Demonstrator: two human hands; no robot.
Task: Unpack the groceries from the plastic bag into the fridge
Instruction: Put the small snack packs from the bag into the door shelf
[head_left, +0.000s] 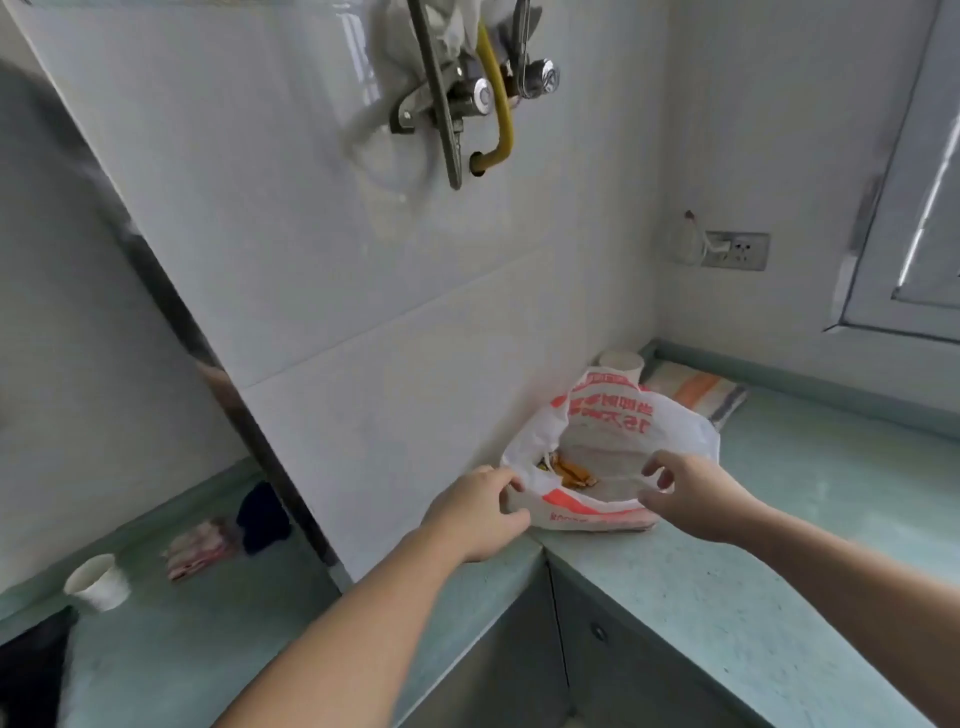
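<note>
White red-printed plastic bag (608, 457) open, perhaps orange packets (571, 473) inside

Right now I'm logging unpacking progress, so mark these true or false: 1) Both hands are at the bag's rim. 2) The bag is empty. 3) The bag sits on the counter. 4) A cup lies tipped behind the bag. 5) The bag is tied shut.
1) True: left hand and right hand are at the bag rim.
2) False: orange packets lie inside.
3) True: on the counter.
4) True: the cup.
5) False: its mouth is open.
</note>
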